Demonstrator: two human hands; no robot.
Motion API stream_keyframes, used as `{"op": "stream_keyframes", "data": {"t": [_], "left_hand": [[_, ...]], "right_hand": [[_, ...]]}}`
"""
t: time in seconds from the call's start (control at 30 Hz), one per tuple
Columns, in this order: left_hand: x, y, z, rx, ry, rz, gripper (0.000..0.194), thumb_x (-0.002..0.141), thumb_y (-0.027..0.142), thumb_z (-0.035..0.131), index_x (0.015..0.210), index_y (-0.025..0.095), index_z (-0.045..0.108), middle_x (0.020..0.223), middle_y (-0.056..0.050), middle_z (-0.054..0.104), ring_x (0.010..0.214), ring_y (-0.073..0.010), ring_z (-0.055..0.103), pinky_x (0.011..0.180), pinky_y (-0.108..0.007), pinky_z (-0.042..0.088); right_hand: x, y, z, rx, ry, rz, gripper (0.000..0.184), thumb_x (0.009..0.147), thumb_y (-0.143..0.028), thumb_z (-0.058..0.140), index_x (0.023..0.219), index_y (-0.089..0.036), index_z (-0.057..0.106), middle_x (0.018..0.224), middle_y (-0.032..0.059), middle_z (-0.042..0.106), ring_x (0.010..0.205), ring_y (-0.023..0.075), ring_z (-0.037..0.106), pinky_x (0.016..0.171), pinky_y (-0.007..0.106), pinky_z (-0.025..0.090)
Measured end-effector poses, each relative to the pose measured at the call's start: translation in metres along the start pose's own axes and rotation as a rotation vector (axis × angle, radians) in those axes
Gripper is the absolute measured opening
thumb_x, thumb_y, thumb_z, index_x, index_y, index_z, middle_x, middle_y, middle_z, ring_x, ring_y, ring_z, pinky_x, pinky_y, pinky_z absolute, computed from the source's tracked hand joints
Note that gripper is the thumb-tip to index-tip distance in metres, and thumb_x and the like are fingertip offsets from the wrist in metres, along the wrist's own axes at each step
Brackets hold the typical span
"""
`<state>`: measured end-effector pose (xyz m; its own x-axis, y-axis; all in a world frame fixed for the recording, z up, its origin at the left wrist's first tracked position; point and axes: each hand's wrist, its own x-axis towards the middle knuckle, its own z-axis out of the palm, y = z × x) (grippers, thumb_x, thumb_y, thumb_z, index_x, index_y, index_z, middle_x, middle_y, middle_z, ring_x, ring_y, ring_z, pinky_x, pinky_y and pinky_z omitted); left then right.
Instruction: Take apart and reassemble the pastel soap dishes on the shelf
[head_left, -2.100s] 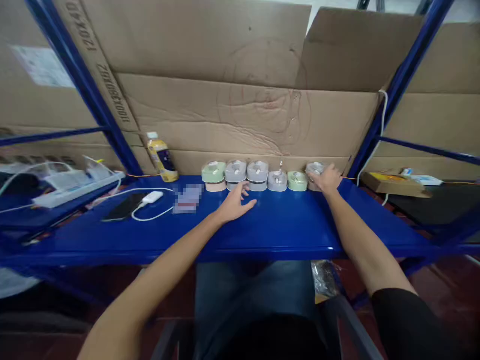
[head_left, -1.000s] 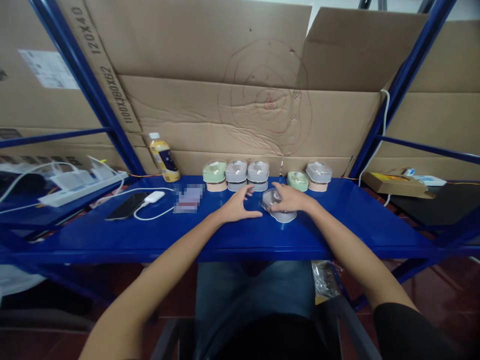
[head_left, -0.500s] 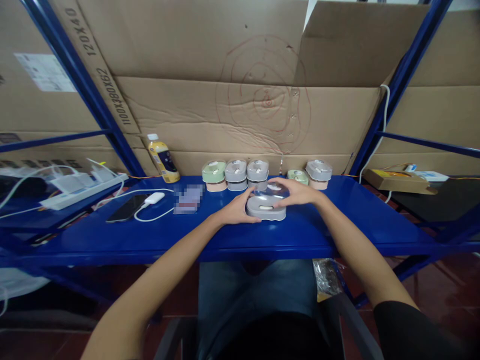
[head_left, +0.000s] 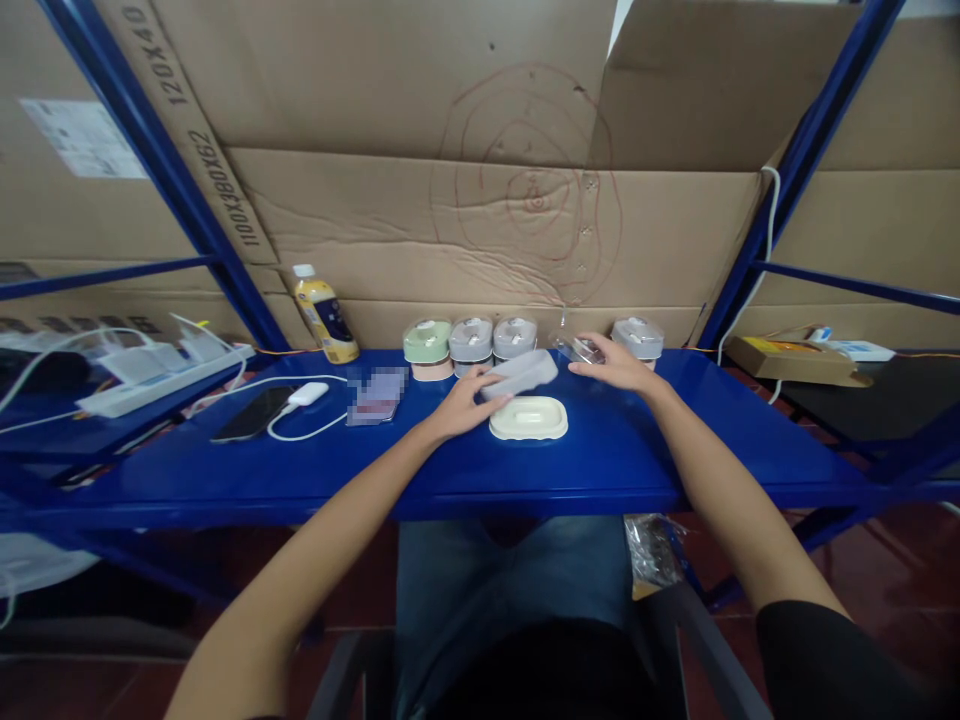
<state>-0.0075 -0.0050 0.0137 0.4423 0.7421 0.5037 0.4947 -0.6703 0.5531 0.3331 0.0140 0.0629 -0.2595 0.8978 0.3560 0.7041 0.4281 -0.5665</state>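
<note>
My left hand is closed on the near end of a grey plastic tray, which is tilted above the table. Just below it, a cream-coloured base with a raised middle lies flat on the table. My right hand is further back and to the right, with its fingers around a clear plastic lid. The lid is tilted in front of the cardboard. The small green box seen earlier behind that spot is hidden now.
Behind the hands stand lidded boxes: one green and pink, two grey, and another at the right. Left of them are a yellow bottle, a phone with a white cable, and a blurred-out item. Cardboard backs the blue table.
The grey box has come apart. My right hand has carried the clear lid back and to the right, and my left hand has lifted the grey tray off the cream base.
</note>
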Motion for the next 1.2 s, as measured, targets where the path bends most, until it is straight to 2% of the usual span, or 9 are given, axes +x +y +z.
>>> {"op": "stream_keyframes", "data": {"t": [0.1,0.17,0.3,0.43,0.53,0.67,0.77,0.97,1.2], "left_hand": [[0.003,-0.006,-0.004,0.051,0.222,-0.066,0.051,0.097,0.053,0.061,0.131,0.015,0.071,0.129,-0.015,0.061,0.126,-0.0311,0.06,0.118,-0.05,0.045],[0.004,-0.005,-0.007,0.076,0.246,-0.068,0.051,0.098,0.053,0.06,0.131,0.015,0.07,0.129,-0.015,0.061,0.126,-0.0313,0.06,0.118,-0.05,0.045],[-0.001,0.005,-0.006,0.074,-0.042,0.056,0.048,0.094,0.055,0.067,0.128,0.022,0.073,0.133,-0.013,0.06,0.129,-0.0329,0.059,0.118,-0.052,0.044],[-0.006,0.015,0.0,0.062,-0.271,0.171,0.045,0.092,0.052,0.073,0.129,0.027,0.074,0.135,-0.012,0.058,0.136,-0.0332,0.057,0.12,-0.052,0.043],[-0.007,0.014,0.004,0.031,-0.288,0.196,0.054,0.09,0.05,0.077,0.139,0.029,0.067,0.142,-0.011,0.057,0.137,-0.0321,0.057,0.121,-0.052,0.043],[-0.006,0.01,0.006,-0.025,-0.226,0.133,0.095,0.077,0.052,0.088,0.157,0.024,0.045,0.154,-0.017,0.054,0.143,-0.0383,0.053,0.122,-0.058,0.041],[-0.006,0.008,0.008,-0.09,-0.201,0.065,0.114,0.068,0.053,0.093,0.16,0.019,0.035,0.155,-0.023,0.052,0.143,-0.0412,0.053,0.12,-0.06,0.042],[-0.008,0.008,0.011,-0.009,-0.22,0.034,0.124,0.068,0.047,0.093,0.166,0.019,0.022,0.159,-0.024,0.047,0.146,-0.0448,0.05,0.12,-0.063,0.041],[-0.007,0.004,0.011,-0.031,-0.246,0.065,0.118,0.07,0.05,0.092,0.164,0.022,0.027,0.157,-0.022,0.051,0.145,-0.0433,0.053,0.119,-0.062,0.044]], "right_hand": [[0.0,0.001,0.0,-0.011,0.019,-0.018,0.077,0.089,-0.064,0.071,0.15,-0.019,0.054,0.129,0.0142,0.074,0.111,0.0332,0.072,0.098,0.05,0.059],[0.001,0.003,0.002,0.004,0.023,-0.034,0.073,0.093,-0.065,0.066,0.149,-0.02,0.055,0.127,0.0138,0.075,0.109,0.0328,0.073,0.098,0.049,0.059],[0.002,0.003,0.005,0.104,0.02,-0.051,0.07,0.099,-0.065,0.056,0.153,-0.021,0.05,0.126,0.0127,0.076,0.104,0.0306,0.076,0.095,0.048,0.062],[-0.001,-0.007,0.007,0.075,0.059,-0.112,0.071,0.099,-0.064,0.057,0.156,-0.022,0.048,0.139,0.0139,0.07,0.118,0.0333,0.072,0.104,0.052,0.057],[-0.006,-0.021,0.011,0.042,-0.018,-0.207,0.078,0.091,-0.061,0.068,0.156,-0.023,0.05,0.151,0.0141,0.063,0.129,0.0349,0.066,0.109,0.054,0.055],[-0.013,-0.038,0.022,0.075,-0.243,-0.343,0.088,0.078,-0.055,0.083,0.155,-0.025,0.053,0.152,0.0128,0.062,0.13,0.0327,0.064,0.103,0.049,0.059],[-0.016,-0.048,0.032,0.072,-0.283,-0.394,0.09,0.074,-0.055,0.086,0.154,-0.026,0.055,0.149,0.0115,0.064,0.127,0.0322,0.065,0.105,0.051,0.057],[-0.022,-0.057,0.044,-0.027,-0.318,-0.452,0.088,0.077,-0.058,0.086,0.155,-0.028,0.055,0.15,0.0104,0.064,0.136,0.0338,0.061,0.116,0.053,0.048],[-0.021,-0.054,0.051,-0.077,-0.345,-0.444,0.091,0.079,-0.059,0.084,0.158,-0.029,0.051,0.152,0.0098,0.062,0.138,0.0328,0.059,0.117,0.052,0.049]]}}
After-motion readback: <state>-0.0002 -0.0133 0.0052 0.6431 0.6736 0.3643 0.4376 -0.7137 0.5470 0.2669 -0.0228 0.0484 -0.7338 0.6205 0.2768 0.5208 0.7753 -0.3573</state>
